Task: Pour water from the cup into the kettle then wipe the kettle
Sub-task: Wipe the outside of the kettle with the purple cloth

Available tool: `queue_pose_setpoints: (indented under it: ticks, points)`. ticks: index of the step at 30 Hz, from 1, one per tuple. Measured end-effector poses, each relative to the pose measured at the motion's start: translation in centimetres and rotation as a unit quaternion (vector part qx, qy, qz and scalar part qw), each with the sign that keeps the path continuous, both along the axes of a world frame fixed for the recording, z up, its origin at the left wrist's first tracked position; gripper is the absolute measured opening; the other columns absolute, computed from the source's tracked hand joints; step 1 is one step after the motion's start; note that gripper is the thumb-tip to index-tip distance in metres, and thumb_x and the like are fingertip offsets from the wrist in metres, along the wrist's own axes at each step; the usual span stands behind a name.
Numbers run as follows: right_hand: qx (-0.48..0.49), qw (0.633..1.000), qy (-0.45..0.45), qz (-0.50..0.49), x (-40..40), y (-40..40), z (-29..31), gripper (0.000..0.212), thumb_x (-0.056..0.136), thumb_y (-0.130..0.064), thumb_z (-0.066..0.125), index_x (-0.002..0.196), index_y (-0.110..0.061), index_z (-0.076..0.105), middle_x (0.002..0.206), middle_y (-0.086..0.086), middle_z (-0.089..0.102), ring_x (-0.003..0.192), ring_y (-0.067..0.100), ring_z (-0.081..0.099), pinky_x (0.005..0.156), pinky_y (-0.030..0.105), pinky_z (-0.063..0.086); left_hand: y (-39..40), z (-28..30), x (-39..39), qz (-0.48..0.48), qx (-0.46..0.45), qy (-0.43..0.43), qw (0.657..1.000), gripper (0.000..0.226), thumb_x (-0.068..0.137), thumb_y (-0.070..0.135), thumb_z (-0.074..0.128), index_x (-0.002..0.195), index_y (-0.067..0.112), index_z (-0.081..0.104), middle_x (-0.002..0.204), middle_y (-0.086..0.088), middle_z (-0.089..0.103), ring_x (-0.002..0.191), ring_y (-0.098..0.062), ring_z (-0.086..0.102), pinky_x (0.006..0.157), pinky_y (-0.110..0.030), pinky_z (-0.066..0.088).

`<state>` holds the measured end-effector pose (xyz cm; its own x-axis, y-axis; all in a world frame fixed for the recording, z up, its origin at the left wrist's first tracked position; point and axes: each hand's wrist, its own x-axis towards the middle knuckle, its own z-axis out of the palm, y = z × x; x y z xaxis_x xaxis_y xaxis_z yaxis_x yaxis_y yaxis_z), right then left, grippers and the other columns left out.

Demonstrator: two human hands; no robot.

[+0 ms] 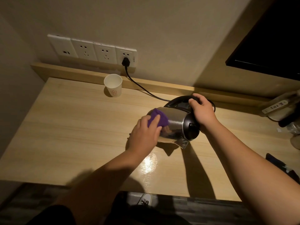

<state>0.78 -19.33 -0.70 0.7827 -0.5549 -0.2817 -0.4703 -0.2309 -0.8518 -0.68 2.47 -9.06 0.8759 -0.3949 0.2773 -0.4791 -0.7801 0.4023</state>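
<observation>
A steel kettle (176,123) with a black lid and handle is tipped toward me above the wooden table (73,135), its spout pointing down at the front. My right hand (203,111) grips the black handle at the back. My left hand (144,135) presses a purple cloth (159,118) against the kettle's left side. A white paper cup (113,85) stands upright at the back of the table, well away from both hands; I cannot tell whether it holds water.
A black cord (142,88) runs from a wall socket (126,57) across the table's back toward the kettle. A remote and dark items (276,108) lie at the right edge. The table's front edge is near my legs.
</observation>
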Motion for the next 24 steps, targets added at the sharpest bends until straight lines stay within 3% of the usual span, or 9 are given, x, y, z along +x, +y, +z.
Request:
queue_pose_setpoints:
  ticks: [4,8,11,14,18,24]
  points:
    - [0.003,1.000,0.007,-0.009,0.2,0.0,0.0,0.043,0.099,-0.029,0.053,0.141,-0.026,0.048,0.135,0.007,0.054,0.117,0.027,0.054,0.100,0.047,0.049,2.2,-2.3,1.9,0.062,0.026,0.063,0.996,0.041,0.094,0.037,0.050,0.131,0.022,0.040,0.116,-0.009,0.052,0.093,-0.020,0.057,0.065,-0.023,0.043]
    - [0.006,0.999,0.010,-0.029,0.5,0.3,0.1,0.043,0.098,-0.028,0.053,0.141,-0.025,0.048,0.133,0.006,0.055,0.114,0.026,0.055,0.095,0.042,0.050,2.4,-1.8,2.7,0.069,0.008,0.097,0.993,0.040,0.097,0.042,0.039,0.133,0.024,0.041,0.122,-0.007,0.049,0.097,-0.018,0.054,0.067,-0.023,0.041]
    - [0.014,0.999,0.012,-0.044,0.7,0.4,0.2,0.043,0.098,-0.027,0.054,0.140,-0.024,0.048,0.132,0.006,0.055,0.112,0.025,0.056,0.093,0.040,0.051,0.9,0.4,1.5,0.026,-0.040,0.063,0.997,0.045,0.095,0.047,0.030,0.134,0.028,0.038,0.123,-0.005,0.043,0.097,-0.018,0.053,0.068,-0.023,0.040]
    - [0.039,0.997,0.023,-0.055,0.9,0.4,0.1,0.041,0.098,-0.027,0.054,0.139,-0.024,0.049,0.127,0.006,0.057,0.105,0.024,0.059,0.079,0.033,0.052,-1.6,2.8,-0.8,-0.045,-0.074,0.012,0.996,0.049,0.094,0.047,0.034,0.140,0.030,0.036,0.125,-0.004,0.037,0.099,-0.019,0.050,0.070,-0.025,0.043]
    - [0.076,0.994,0.037,-0.066,0.7,0.2,-0.1,0.037,0.098,-0.027,0.054,0.135,-0.025,0.051,0.110,0.002,0.060,0.090,0.017,0.062,0.060,0.026,0.051,-2.7,3.1,-2.3,-0.122,-0.046,-0.045,0.990,0.050,0.093,0.040,0.038,0.141,0.025,0.036,0.125,-0.013,0.043,0.105,-0.027,0.048,0.077,-0.035,0.049]
    - [0.116,0.988,0.029,-0.102,0.3,-0.6,-0.5,0.039,0.096,-0.025,0.057,0.135,-0.022,0.054,0.120,0.010,0.061,0.097,0.026,0.063,0.077,0.036,0.055,-0.1,-1.0,-2.1,-0.093,-0.006,-0.049,0.994,0.055,0.091,0.039,0.044,0.143,0.024,0.033,0.124,-0.010,0.038,0.104,-0.022,0.043,0.077,-0.032,0.048]
